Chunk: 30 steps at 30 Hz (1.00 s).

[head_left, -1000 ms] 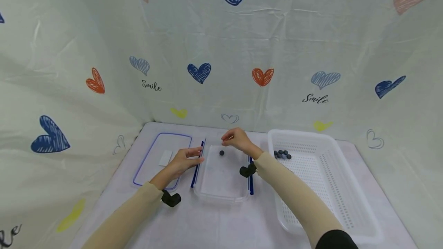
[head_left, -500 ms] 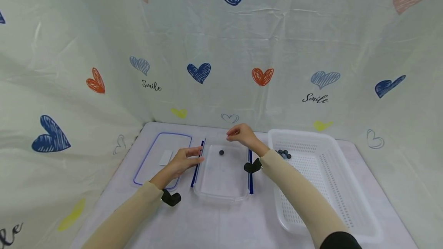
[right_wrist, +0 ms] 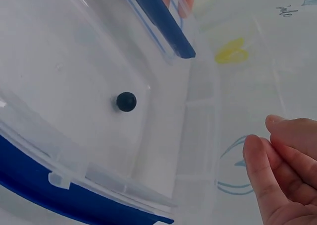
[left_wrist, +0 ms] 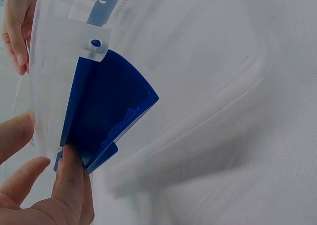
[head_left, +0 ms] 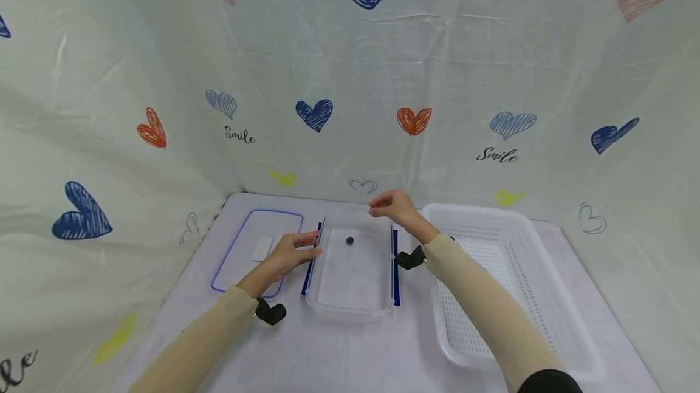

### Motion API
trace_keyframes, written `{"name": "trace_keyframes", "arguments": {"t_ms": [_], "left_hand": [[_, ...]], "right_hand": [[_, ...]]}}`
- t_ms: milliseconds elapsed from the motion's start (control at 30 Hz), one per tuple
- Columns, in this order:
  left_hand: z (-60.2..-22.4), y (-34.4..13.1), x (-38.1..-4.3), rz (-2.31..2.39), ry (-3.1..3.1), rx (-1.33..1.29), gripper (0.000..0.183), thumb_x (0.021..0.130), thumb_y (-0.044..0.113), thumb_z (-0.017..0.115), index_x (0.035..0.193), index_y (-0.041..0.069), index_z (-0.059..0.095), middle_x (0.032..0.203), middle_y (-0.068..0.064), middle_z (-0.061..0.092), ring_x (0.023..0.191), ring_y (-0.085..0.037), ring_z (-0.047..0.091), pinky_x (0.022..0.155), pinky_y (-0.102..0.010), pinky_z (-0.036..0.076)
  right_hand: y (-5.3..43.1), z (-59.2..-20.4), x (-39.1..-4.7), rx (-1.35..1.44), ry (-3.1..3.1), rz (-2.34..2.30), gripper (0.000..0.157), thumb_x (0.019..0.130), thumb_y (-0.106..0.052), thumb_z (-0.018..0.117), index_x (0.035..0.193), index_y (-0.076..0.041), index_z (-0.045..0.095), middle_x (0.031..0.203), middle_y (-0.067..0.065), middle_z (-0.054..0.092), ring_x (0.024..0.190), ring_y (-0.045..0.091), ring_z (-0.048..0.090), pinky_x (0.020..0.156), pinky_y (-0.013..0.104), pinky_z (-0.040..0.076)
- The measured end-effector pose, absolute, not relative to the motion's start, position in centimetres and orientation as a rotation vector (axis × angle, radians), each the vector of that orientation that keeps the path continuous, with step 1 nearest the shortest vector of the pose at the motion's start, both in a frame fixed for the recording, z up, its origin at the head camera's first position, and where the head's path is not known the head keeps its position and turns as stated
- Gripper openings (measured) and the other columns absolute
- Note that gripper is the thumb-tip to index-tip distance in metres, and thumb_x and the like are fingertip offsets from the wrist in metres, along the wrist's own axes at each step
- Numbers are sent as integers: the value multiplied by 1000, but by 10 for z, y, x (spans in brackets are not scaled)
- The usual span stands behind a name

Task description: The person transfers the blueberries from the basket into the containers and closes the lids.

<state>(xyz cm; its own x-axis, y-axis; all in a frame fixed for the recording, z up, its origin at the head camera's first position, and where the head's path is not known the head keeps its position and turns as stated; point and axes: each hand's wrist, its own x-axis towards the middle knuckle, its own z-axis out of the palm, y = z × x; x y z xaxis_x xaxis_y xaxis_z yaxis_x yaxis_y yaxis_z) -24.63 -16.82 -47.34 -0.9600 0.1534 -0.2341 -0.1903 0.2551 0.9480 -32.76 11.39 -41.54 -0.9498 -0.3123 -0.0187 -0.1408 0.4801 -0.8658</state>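
A clear plastic food container [head_left: 350,283] with blue side flaps stands mid-table in the head view. One small dark ball [right_wrist: 126,101] lies inside, near its far end. My left hand [head_left: 287,256] holds the container's left side, with thumb and index spread along the rim. In the left wrist view, other fingers rest against the blue flap [left_wrist: 106,106]. Over the far right corner, my right hand [head_left: 396,206] hovers above the container, thumb and index tips close together and nothing visible between them. The right wrist view shows that hand [right_wrist: 285,170] apart from the ball.
Left of the container lies a clear lid [head_left: 281,223] with a blue edge; a small white card [head_left: 262,248] overlaps it. At the right stands a large white perforated basket [head_left: 519,259]. The right forearm crosses over it, mostly hiding the dark balls inside. A heart-printed curtain [head_left: 361,156] hangs behind.
The right hand has moved right and slightly away, from above the ball toward the far right corner. Its forearm now covers most of the basket's balls. The left hand stays still.
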Motion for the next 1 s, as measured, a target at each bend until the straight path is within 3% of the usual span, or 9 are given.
{"name": "trace_keyframes", "arguments": {"t_ms": [800, 1000], "left_hand": [[-478, -169, -249, 1807, 2198, -51, 57, 92, 7, 73, 143, 0, 51, 143, -27, 49, 134, -39, 45, 105, -44, 45], [-478, -168, -248, 1816, 2192, -50, 56, 92, 6, 72, 144, -1, 50, 144, -28, 48, 134, -40, 44, 105, -44, 44]], "right_hand": [[180, -404, -325, -364, 2534, -1625, 29, 92, -9, 73, 115, 8, 69, 108, 21, 71, 96, 29, 70, 100, 49, 49], [200, -407, -320, -307, 2539, -1644, 30, 92, -9, 73, 117, 8, 68, 110, 21, 70, 102, 37, 68, 103, 51, 47]]}}
